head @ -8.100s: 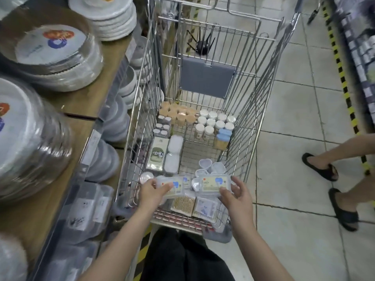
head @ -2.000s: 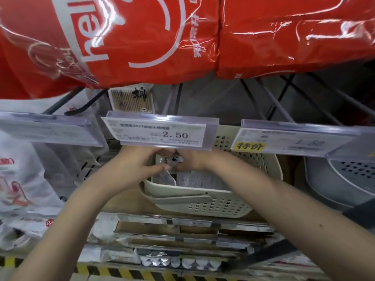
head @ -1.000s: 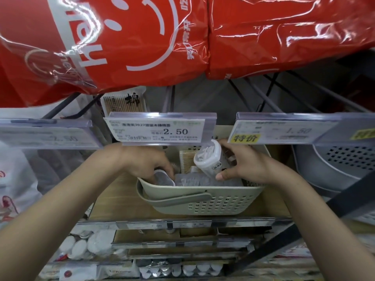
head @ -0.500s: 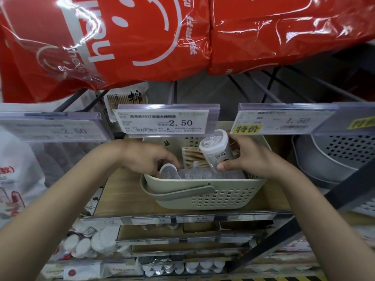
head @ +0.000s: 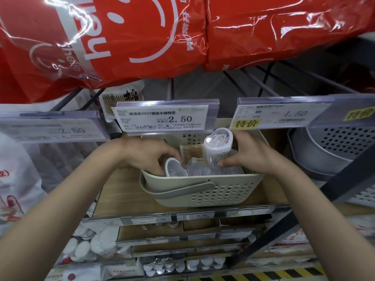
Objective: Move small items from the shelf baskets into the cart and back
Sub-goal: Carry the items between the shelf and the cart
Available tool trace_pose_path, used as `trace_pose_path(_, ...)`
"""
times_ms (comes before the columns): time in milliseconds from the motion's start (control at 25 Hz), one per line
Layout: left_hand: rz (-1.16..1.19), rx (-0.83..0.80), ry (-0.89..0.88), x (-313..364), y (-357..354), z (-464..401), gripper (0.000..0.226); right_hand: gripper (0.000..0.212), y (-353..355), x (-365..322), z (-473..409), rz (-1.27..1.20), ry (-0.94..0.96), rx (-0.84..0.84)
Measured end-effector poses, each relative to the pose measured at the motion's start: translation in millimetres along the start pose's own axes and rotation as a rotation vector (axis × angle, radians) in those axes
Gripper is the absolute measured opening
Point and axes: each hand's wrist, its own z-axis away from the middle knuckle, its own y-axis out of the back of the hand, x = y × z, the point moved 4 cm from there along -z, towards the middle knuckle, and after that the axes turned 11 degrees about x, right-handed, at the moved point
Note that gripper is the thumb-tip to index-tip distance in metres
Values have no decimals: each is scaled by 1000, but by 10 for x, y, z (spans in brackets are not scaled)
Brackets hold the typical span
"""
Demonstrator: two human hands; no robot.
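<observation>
The right hand (head: 249,157) grips a clear cylindrical container (head: 217,147) with a white lid, fingers curled round its body, tilted above the right half of the basket (head: 203,191). The left hand (head: 150,155) holds a smaller round container (head: 174,168) at the basket's left end, fingers curled over it. The beige perforated basket, handle folded forward, also holds a pack of wooden-stick swabs (head: 191,153) and clear packets. It stands on a wooden shelf board (head: 121,197). Price tags (head: 164,118) hang in front, above it. Red plastic bags (head: 142,37) hang overhead. A grey perforated basket (head: 334,149) stands to the right. Lower shelves carry small round packs.
</observation>
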Motion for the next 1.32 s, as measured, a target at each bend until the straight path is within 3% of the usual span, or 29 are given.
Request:
trace_pose_path(240, 244, 303, -14, -20, 123, 170, 42, 59, 36, -70, 46, 11, 11, 97)
trace_pose_path(400, 200, 629, -54, 49, 89, 278, 67, 46, 175, -233, 280, 19, 72, 318)
trace_pose_path(480, 294, 732, -100, 227, 15, 339, 64, 46, 277, -326, 515, -18, 72, 442)
trace_pose_path(600, 382, 851, -185, 579, -99, 437, 49, 52, 417, -382, 907, -114, 70, 555)
trace_pose_path(800, 459, 911, -369, 1287, -374, 426, 49, 54, 754, -190, 1639, -118, 21, 699)
trace_pose_path(960, 632, 834, -475, 2031, -732, 243, 48, 50, 1163, 115, 2358, -215, -145, 758)
trace_pose_path(1320, 921, 346, -553, 4246, -2199, -754, 40, 60, 2195, 1182, 4668, -197, -633, 1056)
